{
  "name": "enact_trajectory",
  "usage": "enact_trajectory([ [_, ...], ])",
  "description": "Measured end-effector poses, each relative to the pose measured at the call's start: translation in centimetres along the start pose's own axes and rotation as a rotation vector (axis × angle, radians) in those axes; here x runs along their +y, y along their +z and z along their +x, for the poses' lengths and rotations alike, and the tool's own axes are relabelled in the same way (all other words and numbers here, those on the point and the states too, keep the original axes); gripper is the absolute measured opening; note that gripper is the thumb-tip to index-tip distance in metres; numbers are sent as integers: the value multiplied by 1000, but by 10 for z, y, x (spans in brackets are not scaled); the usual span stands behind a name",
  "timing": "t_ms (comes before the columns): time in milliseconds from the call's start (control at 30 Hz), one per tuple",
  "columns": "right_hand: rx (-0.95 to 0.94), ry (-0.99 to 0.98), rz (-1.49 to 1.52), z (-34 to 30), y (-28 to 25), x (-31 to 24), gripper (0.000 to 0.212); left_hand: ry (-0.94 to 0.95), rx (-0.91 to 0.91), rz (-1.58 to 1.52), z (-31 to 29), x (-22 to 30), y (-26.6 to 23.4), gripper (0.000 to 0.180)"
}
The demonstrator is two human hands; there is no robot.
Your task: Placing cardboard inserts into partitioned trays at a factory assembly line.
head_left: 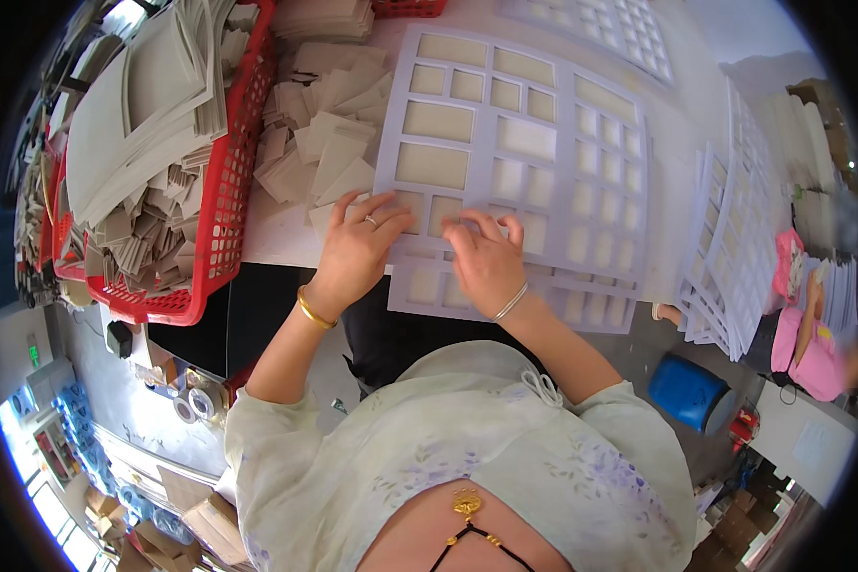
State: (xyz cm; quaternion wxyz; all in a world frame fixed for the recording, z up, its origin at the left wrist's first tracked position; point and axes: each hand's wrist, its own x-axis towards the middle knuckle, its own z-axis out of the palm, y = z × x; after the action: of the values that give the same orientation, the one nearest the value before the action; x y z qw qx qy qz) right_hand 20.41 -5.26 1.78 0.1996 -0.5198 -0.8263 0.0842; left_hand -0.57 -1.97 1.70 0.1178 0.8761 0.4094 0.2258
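Observation:
A white panel point(483, 133) with rectangular windows of several sizes lies on the table before me, and beige card shows in many windows. My left hand point(357, 243), with a ring and a gold bangle, rests its bent, parted fingers on the panel's near left corner. Close beside it, my right hand point(488, 262), wearing a silver bangle, touches the small near windows with curved, parted fingertips. I see nothing gripped in either hand. Under this panel, another windowed panel point(419, 297) juts out past the table's near edge.
Loose beige card pieces point(338, 148) are heaped left of the panel. A red plastic basket point(221, 214) full of card pieces and sheets stands farther left. More windowed panels point(725, 229) are stacked at the right. A blue barrel point(688, 391) lies on the floor; a person in pink point(815, 353) is at far right.

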Motion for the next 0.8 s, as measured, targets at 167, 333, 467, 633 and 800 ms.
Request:
enact_trajectory([
  [167, -38, 0, -119, -1, 7, 3, 32, 21, -49, 22, 6, 1, -3, 42],
  [333, -45, 22, 14, -5, -12, 11, 34, -27, 37, -65, 8, 4, -2, 42],
  [467, 336, 122, 46, -29, -42, 53, 43, -257, 295, -195, -1, 5, 12, 41],
  [633, 379, 616, -402, -112, -84, 139, 47, -408, 203, -317, -12, 0, 13, 38],
  [800, 67, 906, -451, -181, -96, 151, 33, -409, 216, -368, -13, -9, 22, 35],
])
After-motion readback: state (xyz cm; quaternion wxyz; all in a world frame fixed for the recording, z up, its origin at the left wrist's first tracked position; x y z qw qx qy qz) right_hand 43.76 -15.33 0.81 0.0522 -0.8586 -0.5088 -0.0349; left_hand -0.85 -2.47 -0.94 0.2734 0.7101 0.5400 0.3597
